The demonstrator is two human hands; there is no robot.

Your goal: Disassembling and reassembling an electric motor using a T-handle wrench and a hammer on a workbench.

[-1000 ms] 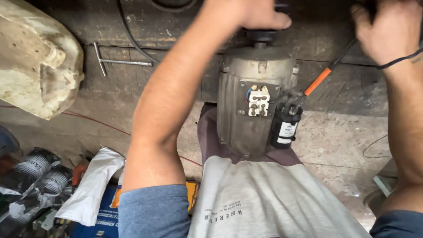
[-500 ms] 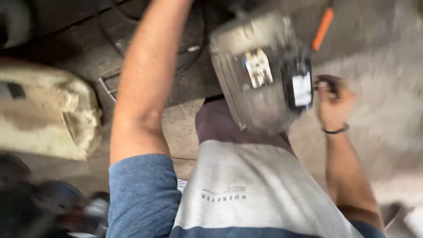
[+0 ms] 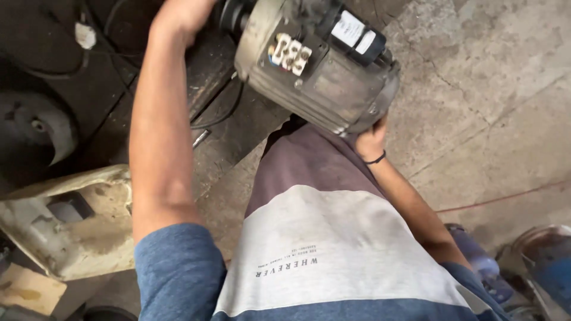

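Observation:
A grey electric motor point(image 3: 324, 71) with a white terminal block and a black capacitor on its side hangs tilted in front of my chest, off the floor. My left hand point(image 3: 181, 15) grips its dark shaft end at the top of the view. My right hand point(image 3: 372, 139), with a black band on the wrist, holds the motor's rear end from below.
A dirty cream plastic housing point(image 3: 71, 226) lies on the floor at the lower left. A dark round part point(image 3: 35, 128) and black cables point(image 3: 217, 119) sit at the left. A blue metal object point(image 3: 544, 267) is at the lower right on cracked concrete floor point(image 3: 488, 89).
The motor has been lifted and turned from upright to tilted. My right hand moved from near the orange-handled tool to under the motor's rear. The view has swung round.

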